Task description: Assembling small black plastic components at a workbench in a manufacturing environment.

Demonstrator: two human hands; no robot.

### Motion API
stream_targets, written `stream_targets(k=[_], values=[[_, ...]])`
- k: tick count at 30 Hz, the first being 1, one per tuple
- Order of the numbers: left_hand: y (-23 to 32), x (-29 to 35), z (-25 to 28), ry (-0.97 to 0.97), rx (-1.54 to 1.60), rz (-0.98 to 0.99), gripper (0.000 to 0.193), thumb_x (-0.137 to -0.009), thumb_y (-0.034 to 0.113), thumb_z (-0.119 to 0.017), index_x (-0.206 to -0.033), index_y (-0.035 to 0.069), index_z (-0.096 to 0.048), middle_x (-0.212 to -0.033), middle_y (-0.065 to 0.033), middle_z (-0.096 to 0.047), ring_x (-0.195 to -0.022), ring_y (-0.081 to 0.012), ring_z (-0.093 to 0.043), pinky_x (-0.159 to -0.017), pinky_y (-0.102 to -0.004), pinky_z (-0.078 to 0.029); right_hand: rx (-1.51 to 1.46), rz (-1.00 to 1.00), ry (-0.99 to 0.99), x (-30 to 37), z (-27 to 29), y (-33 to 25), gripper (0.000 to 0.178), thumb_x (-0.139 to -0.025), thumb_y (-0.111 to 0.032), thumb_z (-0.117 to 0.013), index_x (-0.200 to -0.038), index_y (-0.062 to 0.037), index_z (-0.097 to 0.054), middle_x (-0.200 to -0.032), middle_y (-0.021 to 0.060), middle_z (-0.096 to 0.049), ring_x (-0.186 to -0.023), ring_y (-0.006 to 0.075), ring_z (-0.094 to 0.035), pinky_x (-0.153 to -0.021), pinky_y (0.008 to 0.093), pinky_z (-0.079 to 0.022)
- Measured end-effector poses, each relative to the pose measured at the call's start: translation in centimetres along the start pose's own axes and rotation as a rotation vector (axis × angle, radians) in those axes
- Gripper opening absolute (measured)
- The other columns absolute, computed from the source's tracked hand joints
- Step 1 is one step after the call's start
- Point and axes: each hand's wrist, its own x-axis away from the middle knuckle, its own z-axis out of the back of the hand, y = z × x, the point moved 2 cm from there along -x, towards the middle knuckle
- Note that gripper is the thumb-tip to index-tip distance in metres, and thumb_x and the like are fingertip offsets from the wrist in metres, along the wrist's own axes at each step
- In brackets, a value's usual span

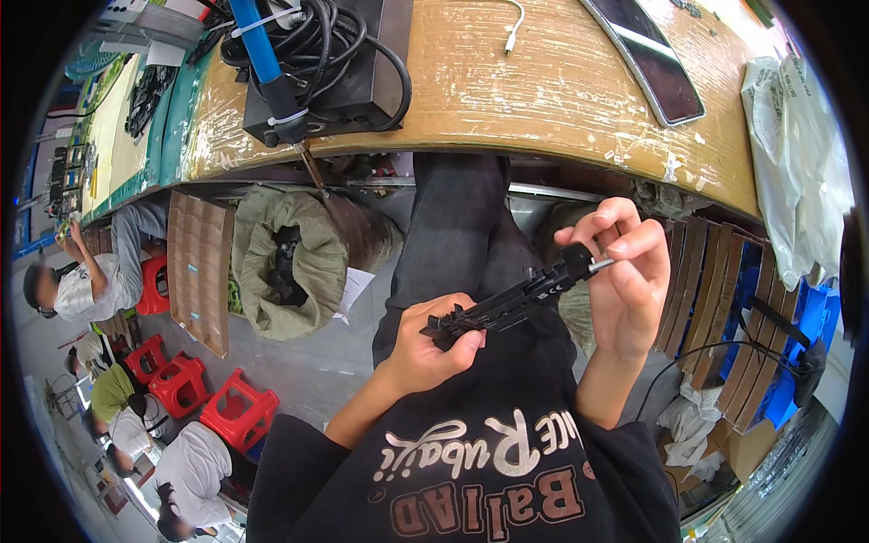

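Observation:
Over my lap I hold a long black plastic part (511,303), tilted up toward the right. It has a slotted body, small white markings and a round black end from which a short silver metal pin (600,264) sticks out. My left hand (433,348) is closed round its lower left end, thumb along the near side. My right hand (626,271) is at the round end, fingers curled about it and the pin; part of the grip is hidden.
Ahead is a film-covered workbench (543,100) with a phone (656,72), a white cable (512,36) and a blue-handled tool (258,45) whose metal tip overhangs the edge. An open sack (272,262) stands left, red stools (240,412) and seated people behind it. Brown trays (706,290) stand right.

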Motion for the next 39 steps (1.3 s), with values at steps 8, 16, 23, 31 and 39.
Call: stream_targets(k=[8,16,23,31,39], values=[[0.3,-0.3,0.2,0.017,-0.035,-0.093,0.006,-0.065,0.002,-0.054,-0.069,0.0,-0.051,-0.061,-0.0052,-0.054,-0.053,-0.0146,-0.051,-0.049,-0.0246,-0.04,0.104,-0.056,-0.022,0.2,0.0,0.3,0.013,-0.071,0.01,-0.054,-0.081,0.0024,-0.054,-0.09,0.0144,-0.053,-0.087,0.0199,-0.053,-0.083,0.0435,-0.045],[-0.1,-0.2,0.9,0.029,-0.091,-0.192,0.007,-0.061,0.002,-0.054,-0.068,-0.001,-0.052,-0.059,-0.0061,-0.053,-0.05,-0.0166,-0.05,-0.047,-0.0259,-0.04,0.13,-0.142,-0.111,0.1,0.5,-0.3,0.011,-0.071,0.01,-0.055,-0.078,0.0024,-0.053,-0.086,0.014,-0.054,-0.086,0.0195,-0.054,-0.086,0.0422,-0.044],[0.0,-0.4,1.1,0.034,-0.12,-0.19,0.008,-0.06,0.004,-0.054,-0.065,-0.001,-0.051,-0.057,-0.0069,-0.051,-0.048,-0.0176,-0.048,-0.046,-0.0262,-0.038,0.201,-0.102,-0.077,0.2,0.3,0.0,0.014,-0.069,0.013,-0.055,-0.079,0.0032,-0.053,-0.087,0.014,-0.054,-0.085,0.0198,-0.054,-0.086,0.0404,-0.044],[-0.1,-0.4,1.1,0.025,-0.172,-0.204,0.009,-0.06,0.005,-0.055,-0.064,-0.002,-0.05,-0.056,-0.0074,-0.048,-0.047,-0.0182,-0.047,-0.046,-0.0264,-0.038,0.301,-0.033,-0.048,0.3,0.2,0.2,0.015,-0.069,0.012,-0.057,-0.081,0.0039,-0.053,-0.087,0.0143,-0.056,-0.086,0.0203,-0.055,-0.085,0.0387,-0.044],[-0.2,-0.5,1.3,0.033,-0.226,-0.252,0.011,-0.057,0.005,-0.055,-0.065,-0.002,-0.051,-0.055,-0.008,-0.047,-0.046,-0.0198,-0.046,-0.045,-0.0272,-0.038,0.322,-0.028,-0.014,0.4,0.1,0.5,0.015,-0.07,0.012,-0.057,-0.081,0.0037,-0.053,-0.086,0.0144,-0.056,-0.085,0.0202,-0.055,-0.084,0.0395,-0.044]])
